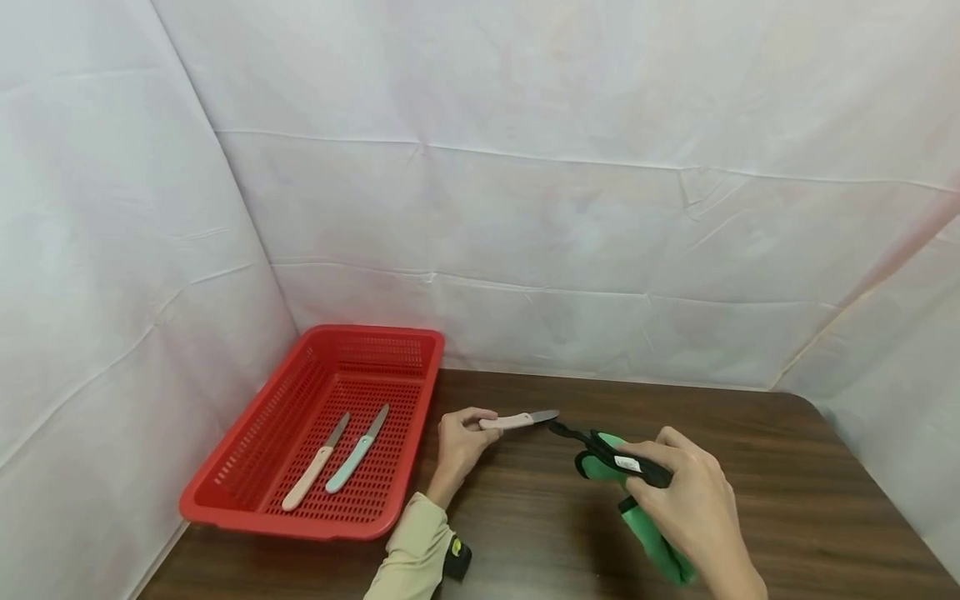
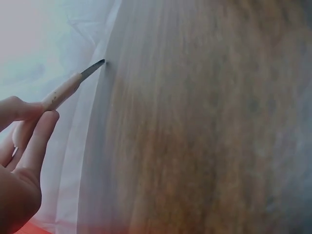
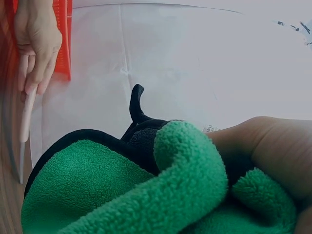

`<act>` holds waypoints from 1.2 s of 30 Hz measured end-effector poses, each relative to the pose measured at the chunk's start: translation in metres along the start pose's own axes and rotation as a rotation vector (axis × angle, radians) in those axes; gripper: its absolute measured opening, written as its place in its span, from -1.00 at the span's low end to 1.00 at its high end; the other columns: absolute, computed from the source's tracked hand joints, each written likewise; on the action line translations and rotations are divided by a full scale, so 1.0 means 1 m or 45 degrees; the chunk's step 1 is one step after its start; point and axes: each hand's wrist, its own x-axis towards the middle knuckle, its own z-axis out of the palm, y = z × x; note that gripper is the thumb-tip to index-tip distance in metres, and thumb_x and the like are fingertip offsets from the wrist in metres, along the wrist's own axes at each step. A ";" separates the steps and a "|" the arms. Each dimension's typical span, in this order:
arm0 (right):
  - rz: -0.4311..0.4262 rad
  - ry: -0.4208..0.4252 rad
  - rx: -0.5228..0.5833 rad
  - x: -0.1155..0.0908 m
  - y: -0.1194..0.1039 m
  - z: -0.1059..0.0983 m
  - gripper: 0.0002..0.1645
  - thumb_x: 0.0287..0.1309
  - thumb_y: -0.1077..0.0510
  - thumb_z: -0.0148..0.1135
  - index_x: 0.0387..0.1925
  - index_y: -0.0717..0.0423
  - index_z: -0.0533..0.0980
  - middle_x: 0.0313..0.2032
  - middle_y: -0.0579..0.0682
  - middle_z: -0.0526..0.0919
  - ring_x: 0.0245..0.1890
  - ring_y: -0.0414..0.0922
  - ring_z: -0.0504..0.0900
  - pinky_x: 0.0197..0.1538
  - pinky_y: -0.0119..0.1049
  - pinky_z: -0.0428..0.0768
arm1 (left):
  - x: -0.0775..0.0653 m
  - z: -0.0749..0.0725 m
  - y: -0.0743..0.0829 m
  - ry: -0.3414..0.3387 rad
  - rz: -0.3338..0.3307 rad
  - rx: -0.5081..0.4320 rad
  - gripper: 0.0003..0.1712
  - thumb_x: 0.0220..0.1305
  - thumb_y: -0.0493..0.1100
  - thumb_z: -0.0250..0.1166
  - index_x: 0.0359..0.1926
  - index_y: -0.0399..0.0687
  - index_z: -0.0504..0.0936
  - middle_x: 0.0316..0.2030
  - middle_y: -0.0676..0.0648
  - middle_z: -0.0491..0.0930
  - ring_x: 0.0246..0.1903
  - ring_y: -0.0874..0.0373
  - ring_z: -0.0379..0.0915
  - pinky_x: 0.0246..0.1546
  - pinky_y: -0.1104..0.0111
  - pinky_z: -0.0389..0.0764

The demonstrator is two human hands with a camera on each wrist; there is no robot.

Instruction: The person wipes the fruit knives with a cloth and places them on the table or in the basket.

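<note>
At lower left of the head view, a red basket (image 1: 247, 467) on the table (image 1: 787, 467) holds two paring knives: one cream-handled (image 1: 313, 472), one mint-handled (image 1: 356, 460). Right of it, the left hand (image 1: 457, 442) pinches a third cream-handled paring knife (image 1: 517, 421) by the handle, blade pointing right. This knife looks light, stiff and sharp, best held at the handle. At lower centre-right, the right hand (image 1: 693, 500) grasps a soft, floppy green cloth with black trim (image 1: 611, 467).

I saw a fluffy green fleece cloth (image 3: 146, 195) with black trim, and a knife (image 1: 519, 420) with a matt pale handle and dull metal blade. The table (image 1: 787, 500) was dark wood grain with a soft sheen; the red basket (image 1: 225, 500) looked like perforated glossy plastic, the backdrop (image 1: 525, 208) creased white fabric.
</note>
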 end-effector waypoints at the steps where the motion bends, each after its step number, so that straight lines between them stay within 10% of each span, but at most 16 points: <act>1: -0.001 -0.002 0.003 0.000 0.000 0.001 -0.60 -0.34 0.27 0.31 -0.37 -0.25 0.60 -0.60 -0.32 0.26 -0.69 -0.32 0.19 -0.68 -0.47 0.11 | -0.001 -0.001 0.001 -0.002 -0.002 -0.046 -0.73 -0.31 -0.42 0.42 -0.42 -0.25 0.65 -0.46 -0.17 0.62 -0.44 0.10 0.57 -0.55 0.47 0.55; 7: -0.010 0.014 -0.004 0.000 -0.001 0.003 -0.58 -0.35 0.28 0.30 -0.37 -0.26 0.60 -0.60 -0.32 0.27 -0.69 -0.32 0.18 -0.70 -0.46 0.10 | -0.010 0.000 0.014 -0.007 0.098 -0.270 -0.67 -0.25 -0.42 0.40 -0.32 -0.39 0.60 -0.41 -0.24 0.61 -0.42 0.07 0.56 -0.53 0.39 0.58; 12: -0.030 0.053 0.003 0.004 0.002 0.004 -0.60 -0.34 0.27 0.33 -0.37 -0.23 0.61 -0.57 -0.33 0.30 -0.68 -0.33 0.22 -0.69 -0.46 0.16 | -0.002 0.009 -0.016 -0.013 0.288 -0.333 -0.69 -0.16 -0.36 0.39 -0.28 -0.31 0.61 -0.41 -0.20 0.62 -0.48 0.08 0.58 -0.56 0.34 0.59; 19: -0.029 0.136 0.029 0.008 0.007 0.003 -0.64 -0.33 0.27 0.35 -0.37 -0.15 0.62 -0.56 -0.31 0.32 -0.67 -0.32 0.23 -0.68 -0.45 0.18 | 0.007 0.016 -0.059 -0.043 0.289 -0.455 -0.61 -0.17 -0.25 0.42 -0.20 -0.18 0.59 -0.31 -0.20 0.59 -0.46 -0.07 0.58 -0.46 0.20 0.60; 26: -0.002 0.215 0.076 0.014 0.014 0.003 -0.65 -0.33 0.29 0.35 -0.36 -0.09 0.62 -0.55 -0.28 0.38 -0.62 -0.33 0.25 -0.67 -0.45 0.24 | -0.013 0.006 -0.001 -0.112 0.485 -0.509 -0.68 -0.11 -0.43 0.33 -0.21 -0.30 0.57 -0.29 -0.24 0.53 -0.43 -0.03 0.56 -0.47 0.22 0.60; 33: 0.052 0.232 0.097 0.018 0.014 0.007 -0.64 -0.33 0.31 0.33 -0.35 -0.08 0.62 -0.55 -0.27 0.39 -0.60 -0.32 0.26 -0.62 -0.45 0.26 | -0.048 -0.026 0.098 -0.147 0.277 -0.452 -0.71 -0.17 -0.39 0.38 -0.31 -0.37 0.57 -0.36 -0.27 0.50 -0.41 0.00 0.52 -0.41 0.21 0.60; 36: 0.063 0.243 0.130 0.019 0.012 0.010 -0.62 -0.34 0.33 0.33 -0.35 -0.08 0.62 -0.54 -0.25 0.43 -0.59 -0.31 0.28 -0.59 -0.45 0.29 | -0.055 -0.037 0.117 -0.178 0.245 -0.385 -0.72 -0.17 -0.40 0.38 -0.33 -0.37 0.58 -0.36 -0.27 0.51 -0.45 0.06 0.49 -0.46 0.31 0.59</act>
